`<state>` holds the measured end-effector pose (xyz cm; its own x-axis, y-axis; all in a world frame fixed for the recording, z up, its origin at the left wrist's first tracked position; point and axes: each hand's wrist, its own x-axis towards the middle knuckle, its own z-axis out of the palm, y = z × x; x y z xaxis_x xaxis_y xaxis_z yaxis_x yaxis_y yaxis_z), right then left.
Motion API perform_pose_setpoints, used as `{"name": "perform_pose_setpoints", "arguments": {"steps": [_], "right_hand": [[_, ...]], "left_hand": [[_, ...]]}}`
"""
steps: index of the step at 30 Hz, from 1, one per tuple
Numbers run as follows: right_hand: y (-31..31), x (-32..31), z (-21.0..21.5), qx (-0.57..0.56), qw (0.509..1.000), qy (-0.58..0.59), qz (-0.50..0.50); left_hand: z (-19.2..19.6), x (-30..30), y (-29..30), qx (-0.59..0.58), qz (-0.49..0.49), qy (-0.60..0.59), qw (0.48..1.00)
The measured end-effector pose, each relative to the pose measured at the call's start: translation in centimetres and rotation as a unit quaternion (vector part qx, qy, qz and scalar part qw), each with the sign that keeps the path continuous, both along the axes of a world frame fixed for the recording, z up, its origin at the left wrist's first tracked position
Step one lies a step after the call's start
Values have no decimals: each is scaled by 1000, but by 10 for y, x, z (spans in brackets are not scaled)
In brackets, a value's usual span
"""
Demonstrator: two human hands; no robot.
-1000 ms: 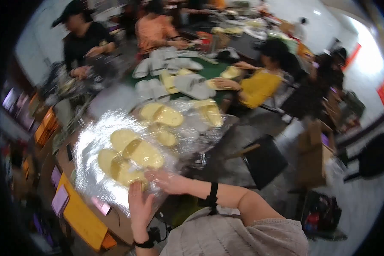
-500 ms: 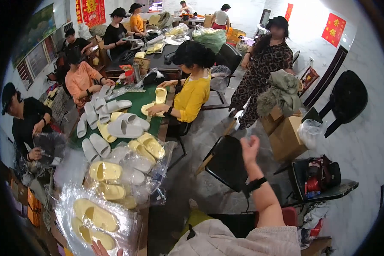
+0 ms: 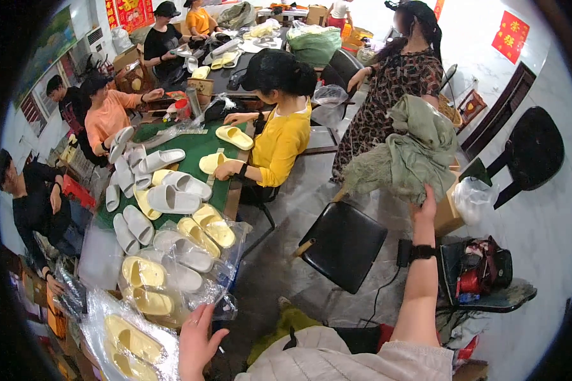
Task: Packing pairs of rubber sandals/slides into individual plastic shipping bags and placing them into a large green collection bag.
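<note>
My right hand (image 3: 425, 204) reaches forward to the lower edge of a bunched grey-green cloth (image 3: 419, 146), its fingers closed against the fabric and partly hidden by it. My left hand (image 3: 200, 340) is at the near edge of the table, open, with fingers stretched and thumb apart. Just left of it lies a pair of pale yellow slippers (image 3: 132, 336) in a clear plastic bag. Beyond that hand, bagged yellow slippers (image 3: 145, 272) and bagged grey slippers (image 3: 190, 251) overlap one another.
A black chair (image 3: 344, 244) stands ahead, with another chair (image 3: 524, 293) holding bags at right. A person in a patterned dress (image 3: 403, 82) stands behind the cloth. A person in yellow (image 3: 283, 140) handles slippers at the green tabletop (image 3: 203, 143). Other people sit further left.
My right hand has moved forward and right onto the cloth, which is now more spread out. My left hand has come further into view, right of the bagged slippers. The view has shifted.
</note>
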<state>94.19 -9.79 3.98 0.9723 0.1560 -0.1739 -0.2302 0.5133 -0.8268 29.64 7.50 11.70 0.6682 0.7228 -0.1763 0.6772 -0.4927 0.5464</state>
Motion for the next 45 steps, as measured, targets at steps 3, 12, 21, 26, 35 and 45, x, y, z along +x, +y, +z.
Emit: {"name": "perform_pose_setpoints", "arguments": {"steps": [3,12,21,26,35,45], "right_hand": [[-14,-30,21,-160,956,-242,36],[-13,-168,184,124,967,-163,150],[-27,-326,212,-5,931,-303,203],[5,-410,196,-97,740,-586,315],[28,-471,114,60,584,12,809],[53,-414,-25,-62,747,13,662]], "left_hand": [[-13,23,9,25,-85,-63,994],[-3,59,8,31,-184,-146,972],[27,43,-2,92,-119,-362,920],[-41,10,-12,-2,-174,-295,939],[-34,7,-15,-123,-125,-345,922],[-38,-27,-28,-260,56,-434,861]]}}
